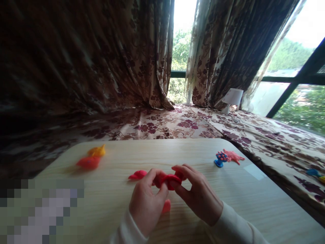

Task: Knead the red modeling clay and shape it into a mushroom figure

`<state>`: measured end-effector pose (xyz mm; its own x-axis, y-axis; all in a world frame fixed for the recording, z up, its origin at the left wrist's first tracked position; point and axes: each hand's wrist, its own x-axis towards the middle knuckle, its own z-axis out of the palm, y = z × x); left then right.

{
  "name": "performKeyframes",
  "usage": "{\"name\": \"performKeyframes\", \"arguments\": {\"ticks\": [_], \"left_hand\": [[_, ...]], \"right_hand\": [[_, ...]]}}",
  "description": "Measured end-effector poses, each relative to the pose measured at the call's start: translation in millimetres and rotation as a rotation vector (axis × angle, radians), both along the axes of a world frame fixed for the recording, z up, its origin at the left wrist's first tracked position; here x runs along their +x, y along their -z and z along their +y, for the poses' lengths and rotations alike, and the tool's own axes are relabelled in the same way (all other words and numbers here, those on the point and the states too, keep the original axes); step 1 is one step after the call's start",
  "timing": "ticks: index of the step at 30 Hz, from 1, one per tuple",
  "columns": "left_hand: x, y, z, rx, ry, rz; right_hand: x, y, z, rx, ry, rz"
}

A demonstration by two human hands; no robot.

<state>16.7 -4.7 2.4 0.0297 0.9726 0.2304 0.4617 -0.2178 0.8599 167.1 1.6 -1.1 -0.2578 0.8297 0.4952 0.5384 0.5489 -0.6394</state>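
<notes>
Between my two hands is a piece of red modelling clay point(173, 183), pinched from both sides above the table. My left hand point(147, 200) closes its thumb and fingers on the clay's left side. On the right side, my right hand point(199, 193) grips it between thumb and fingers. A second red clay lump point(138, 175) lies on the table just beyond my left hand. Beneath my hands rests a lighter red clay piece point(166, 206), partly hidden by my left hand.
On the wood-grain table point(142, 152), an orange-red lump point(88, 163) and a yellow one point(96, 150) sit at the left. A blue figure with pink dots point(220, 158) stands at the right beside a flat pink piece point(234, 156). A white lamp point(233, 97) stands farther back.
</notes>
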Motion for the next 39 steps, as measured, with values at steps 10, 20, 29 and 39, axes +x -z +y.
{"name": "performKeyframes", "arguments": {"ticks": [10, 20, 29, 39], "left_hand": [[4.2, -1.6, -2.8, -0.046, 0.020, -0.075], [6.2, -2.8, -7.2, -0.084, 0.072, -0.083], [5.6, -0.3, -4.1, -0.080, 0.062, -0.073], [-1.0, 4.9, 1.9, 0.015, 0.009, -0.042]], "right_hand": [[0.3, -1.6, -1.9, 0.005, -0.040, 0.038], [0.1, -3.6, -1.6, -0.032, -0.076, -0.024], [0.5, -4.7, -1.4, 0.028, -0.089, -0.009], [1.6, -0.4, 0.0, -0.013, -0.051, -0.047]]}}
